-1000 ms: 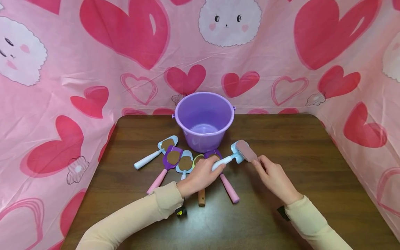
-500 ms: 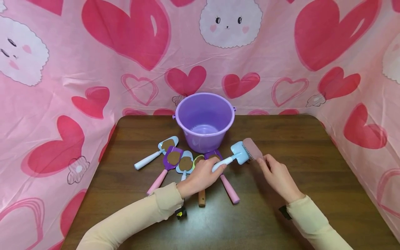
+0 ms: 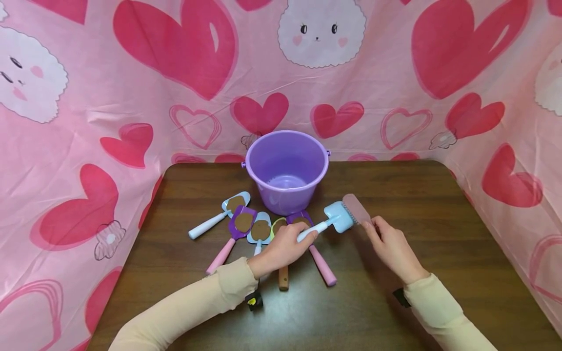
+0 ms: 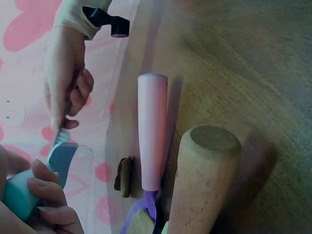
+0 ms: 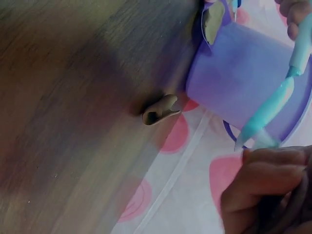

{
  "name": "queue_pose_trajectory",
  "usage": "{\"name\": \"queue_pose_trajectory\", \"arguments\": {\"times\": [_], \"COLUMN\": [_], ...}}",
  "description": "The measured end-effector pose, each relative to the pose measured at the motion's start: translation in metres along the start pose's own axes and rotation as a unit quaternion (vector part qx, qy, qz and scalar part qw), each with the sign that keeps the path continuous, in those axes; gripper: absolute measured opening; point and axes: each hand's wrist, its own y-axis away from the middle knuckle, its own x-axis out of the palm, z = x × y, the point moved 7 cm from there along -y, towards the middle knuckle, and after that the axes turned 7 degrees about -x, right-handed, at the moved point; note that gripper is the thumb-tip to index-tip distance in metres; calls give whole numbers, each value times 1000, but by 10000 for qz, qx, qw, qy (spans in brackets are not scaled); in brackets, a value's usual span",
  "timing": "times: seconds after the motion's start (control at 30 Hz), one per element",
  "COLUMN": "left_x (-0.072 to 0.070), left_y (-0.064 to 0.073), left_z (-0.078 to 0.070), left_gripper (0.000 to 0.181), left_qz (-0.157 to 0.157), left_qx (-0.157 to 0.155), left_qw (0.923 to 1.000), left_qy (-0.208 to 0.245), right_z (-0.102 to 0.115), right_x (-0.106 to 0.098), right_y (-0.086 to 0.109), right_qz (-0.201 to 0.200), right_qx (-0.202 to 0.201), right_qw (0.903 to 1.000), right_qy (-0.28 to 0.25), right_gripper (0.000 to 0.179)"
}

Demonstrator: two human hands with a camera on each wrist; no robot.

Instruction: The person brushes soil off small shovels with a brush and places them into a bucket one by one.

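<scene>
My left hand grips the handle of a light blue toy shovel, held above the table with its blade toward the right. In my right hand is a mauve brush, pinched at its lower end. Its bristles touch, or nearly touch, the right edge of the blade. No brown patch shows on this blade from above. A curled brown piece lies on the table below, seen in both wrist views; the shovel and brush hide it in the head view.
A purple bucket stands at the back middle. Before it lie several toy shovels with brown patches: light blue, purple with pink handles, and one with a wooden handle. A pink heart-print cloth surrounds the table.
The brush has moved from over the blade to its right edge, leaving the blue face uncovered. My right hand shifted slightly right. My left hand keeps its grip and the blade turned slightly.
</scene>
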Motion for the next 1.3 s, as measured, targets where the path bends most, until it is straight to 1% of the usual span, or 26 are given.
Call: {"name": "queue_pose_trajectory", "arguments": {"times": [0.07, 0.17, 0.27, 0.33, 0.47, 0.53, 0.6, 0.67, 0.73, 0.8, 0.87, 0.97, 1.07, 1.2, 1.3], "left_x": [0, -1, -3, -4, -5, -5, -6, -6, -7, -7, -7, -6, -6, -6, -6], "left_y": [0, -2, -2, -2, 0, 1, 1, 0, -1, -1, -1, -1, 0, 0, 0], "left_z": [0, 1, 1, 2, 3, 4, 4, 4, 4, 3, 4, 4, 3, 2, 2], "left_gripper": [25, 26, 27, 27, 25, 25, 25, 26, 26, 27, 27, 27, 26, 25, 25], "left_qz": [-21, -91, -127, -132, -128, -132, -154, -203, -255, -266, -237, -172, -132, -89, -41], "left_qx": [-41, -66, -79, -68, -69, -105, -150, -169, -170, -163, -155, -112, -18, 36, 24], "left_qw": [10000, 9999, 9998, 9997, 9996, 9996, 9995, 9994, 9993, 9993, 9993, 9993, 9992, 9991, 9992], "left_qy": [25, 53, 131, 195, 244, 228, 218, 232, 227, 226, 251, 308, 384, 417, 409], "right_z": [2, 9, 12, 11, 6, 6, 10, 16, 20, 21, 19, 12, 6, 0, -1], "right_x": [3, 8, 11, 10, 7, 6, 7, 9, 10, 11, 10, 8, 3, -3, -4], "right_y": [1, 4, 4, 3, 1, 1, 2, 3, 4, 4, 4, 3, 1, 0, 0], "right_qz": [-6, 84, 146, 122, 44, -1, 1, 9, 30, 37, 41, 32, -90, -226, -130], "right_qx": [-126, -435, -616, -552, -270, -278, -457, -760, -1017, -1101, -996, -697, -464, -267, -150], "right_qw": [9999, 9985, 9973, 9978, 9994, 9994, 9986, 9967, 9944, 9935, 9947, 9973, 9988, 9994, 9998], "right_qy": [-115, -311, -373, -332, -224, -224, -254, -284, -297, -284, -265, -228, -110, 35, -17], "right_gripper": [19, 13, 12, 13, 18, 16, 12, 8, 9, 9, 10, 13, 14, 14, 19]}}
